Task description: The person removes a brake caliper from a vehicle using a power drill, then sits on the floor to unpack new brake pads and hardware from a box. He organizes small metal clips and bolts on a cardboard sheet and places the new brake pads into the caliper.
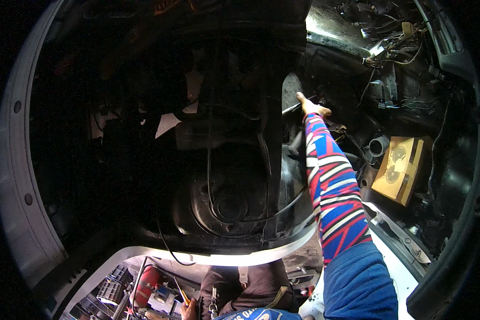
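Deep inside a black-painted vehicle shell (240, 184), the right hand (316, 108) is being held out at long reach, its thumb spread; whether the pale rod (290, 109) just beside it is being gripped by the fingers cannot be told. Near the lower edge, a slim yellow tool (184, 296) is being held in the curled fingers of the left hand (189, 310).

A black cable (209, 176) is being crossed by the forearm, so it could be tugged or snagged if the arm were swung. The loose wiring (405, 62) could likewise be caught, and the cardboard box (396, 168) could be knocked by a stray elbow, since it is being left tilted nearby. The leg (216, 288) could be jabbed were the tool dropped.

Light is being reflected by the glossy metal, where a round recess (232, 207) is being ringed by stepped ridges. A smooth, curved white sill (224, 260) is being contrasted with matte brown board and a thin, snug patterned sleeve (338, 186).
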The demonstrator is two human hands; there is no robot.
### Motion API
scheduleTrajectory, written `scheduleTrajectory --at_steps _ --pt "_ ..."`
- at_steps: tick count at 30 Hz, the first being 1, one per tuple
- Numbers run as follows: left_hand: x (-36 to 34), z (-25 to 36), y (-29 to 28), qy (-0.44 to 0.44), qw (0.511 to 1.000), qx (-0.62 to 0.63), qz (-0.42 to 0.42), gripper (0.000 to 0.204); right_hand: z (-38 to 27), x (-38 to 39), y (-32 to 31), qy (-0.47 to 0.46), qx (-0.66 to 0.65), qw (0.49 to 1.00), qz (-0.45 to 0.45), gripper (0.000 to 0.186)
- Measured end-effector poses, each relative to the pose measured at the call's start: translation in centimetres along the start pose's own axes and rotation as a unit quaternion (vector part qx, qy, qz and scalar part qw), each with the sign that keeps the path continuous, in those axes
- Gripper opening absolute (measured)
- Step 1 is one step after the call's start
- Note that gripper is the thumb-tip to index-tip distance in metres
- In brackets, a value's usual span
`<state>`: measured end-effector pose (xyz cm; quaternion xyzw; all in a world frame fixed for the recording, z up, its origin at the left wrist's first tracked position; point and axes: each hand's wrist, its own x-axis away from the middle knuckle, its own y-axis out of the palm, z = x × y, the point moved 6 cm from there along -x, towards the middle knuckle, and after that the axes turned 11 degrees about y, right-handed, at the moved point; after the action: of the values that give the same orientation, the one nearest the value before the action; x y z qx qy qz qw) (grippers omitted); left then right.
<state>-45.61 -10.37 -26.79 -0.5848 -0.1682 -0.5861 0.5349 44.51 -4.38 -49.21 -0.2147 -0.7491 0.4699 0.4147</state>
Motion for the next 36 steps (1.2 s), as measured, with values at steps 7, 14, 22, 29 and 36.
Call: scheduleTrajectory --at_steps 7,14,22,29,36 --pt "0.2 0.5 0.9 -0.01 0.999 -0.024 0.02 0.038 -0.4 2.0 -1.2 -0.01 -0.02 0.998 -0.055 0.062" --pt "1.2 1.7 1.4 0.022 0.998 -0.065 0.015 0.037 0.7 -0.6 -3.0 -0.077 -0.009 0.997 -0.018 0.049" --pt "3.0 5.5 1.3 0.115 0.987 -0.097 0.052 0.036 1.8 -1.7 -14.1 -0.075 -0.326 0.883 -0.328 0.018" --pt "8.5 20.9 9.3 0.274 0.936 -0.162 -0.15 0.026 10.0 9.7 -34.6 -0.182 -0.185 0.794 -0.55 0.021" --pt "18.9 37.3 19.4 0.519 0.789 -0.025 -0.327 0.049 18.6 26.8 -47.6 -0.105 -0.149 0.628 -0.757 0.032"
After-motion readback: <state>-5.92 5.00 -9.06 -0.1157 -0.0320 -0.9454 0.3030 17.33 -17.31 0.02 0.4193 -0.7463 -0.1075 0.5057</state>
